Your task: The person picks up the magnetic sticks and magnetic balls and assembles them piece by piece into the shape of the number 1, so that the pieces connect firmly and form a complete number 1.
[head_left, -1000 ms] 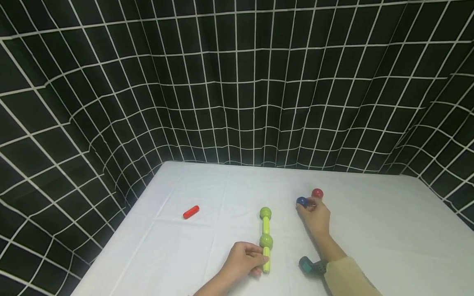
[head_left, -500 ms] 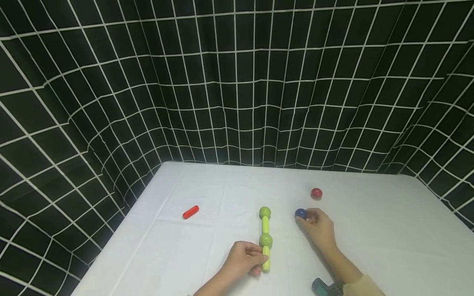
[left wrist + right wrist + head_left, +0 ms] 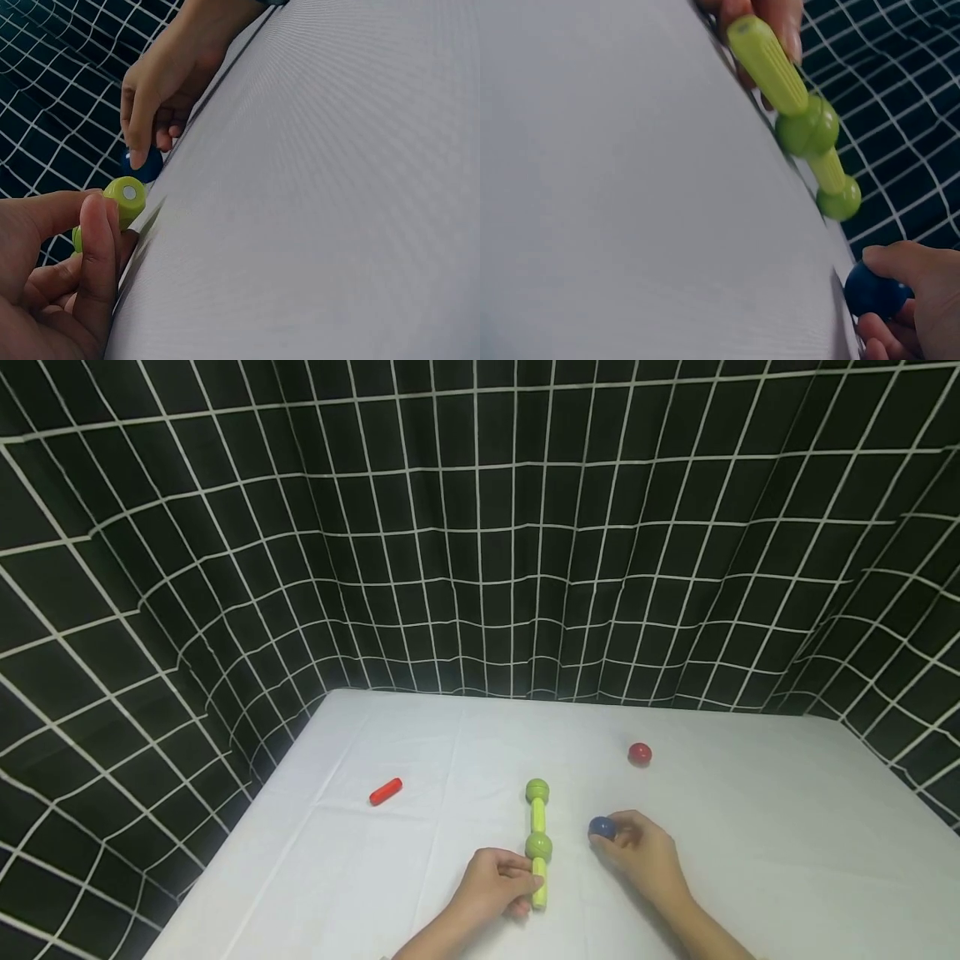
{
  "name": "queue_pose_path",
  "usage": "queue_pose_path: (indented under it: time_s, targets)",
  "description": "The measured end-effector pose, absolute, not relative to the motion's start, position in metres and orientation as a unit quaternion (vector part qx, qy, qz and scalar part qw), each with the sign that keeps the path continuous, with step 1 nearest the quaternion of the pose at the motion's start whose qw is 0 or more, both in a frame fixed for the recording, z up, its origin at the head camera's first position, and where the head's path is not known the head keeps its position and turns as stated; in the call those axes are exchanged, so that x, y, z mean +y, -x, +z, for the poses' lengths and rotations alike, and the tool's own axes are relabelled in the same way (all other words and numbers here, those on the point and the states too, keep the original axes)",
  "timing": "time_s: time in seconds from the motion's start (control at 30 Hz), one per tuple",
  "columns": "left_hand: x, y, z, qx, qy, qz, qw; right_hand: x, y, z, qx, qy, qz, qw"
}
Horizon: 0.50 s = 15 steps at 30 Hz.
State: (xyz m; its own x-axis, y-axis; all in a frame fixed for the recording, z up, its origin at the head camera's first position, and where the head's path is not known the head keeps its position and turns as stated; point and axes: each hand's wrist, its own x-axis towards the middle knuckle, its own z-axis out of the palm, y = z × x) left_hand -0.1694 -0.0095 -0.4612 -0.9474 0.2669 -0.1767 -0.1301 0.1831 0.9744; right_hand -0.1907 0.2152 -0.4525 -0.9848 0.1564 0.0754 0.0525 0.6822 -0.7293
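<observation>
In the head view my left hand [image 3: 491,887] pinches the near rod of a chain of green balls and yellow-green rods [image 3: 538,815]. Two balls and two rods alternate in one line pointing away from me. The left wrist view shows that rod's end [image 3: 129,193] with a round silvery disc in it. To the right of the chain, my right hand [image 3: 647,858] holds a blue ball [image 3: 602,828] between thumb and fingers. A gap separates the blue ball from the chain. In the right wrist view the thumb lies on the blue ball [image 3: 874,291].
On the white-covered table [image 3: 360,877], a red rod [image 3: 386,791] lies to the left. A red ball [image 3: 640,754] sits at the back right. A black curtain with a white grid [image 3: 480,552] hangs round the table's back and sides.
My right hand has brought the blue ball nearer to me and slightly left, away from the red ball. The left hand and the green chain have stayed in place.
</observation>
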Motion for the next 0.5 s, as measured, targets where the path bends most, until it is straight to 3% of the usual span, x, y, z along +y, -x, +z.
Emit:
queue_pose_path:
  time_s: [0.5]
  targets:
    - [-0.006, 0.177, -0.461, 0.757, -0.046, 0.633, 0.156, 0.201, 0.168, -0.452, -0.905, 0.051, 0.421, 0.042]
